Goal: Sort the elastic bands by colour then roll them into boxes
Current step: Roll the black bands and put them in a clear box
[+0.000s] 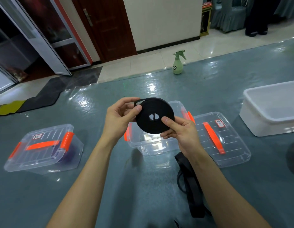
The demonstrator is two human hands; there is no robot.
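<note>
Band roll (157, 107), black, is held in the air over the open box (153, 145) at mid-mat. Its left edge is pinched by the left hand (120, 116), its lower right edge by the right hand (179, 130). A loose band (193, 188) is laid toward the mat's near edge, beside the lid (230, 145).

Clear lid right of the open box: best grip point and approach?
Take the lid by its orange handle, from above, pinching across the bar. The lid lies flat, top up, its edges low; the handle likely gives the best purchase.
</note>
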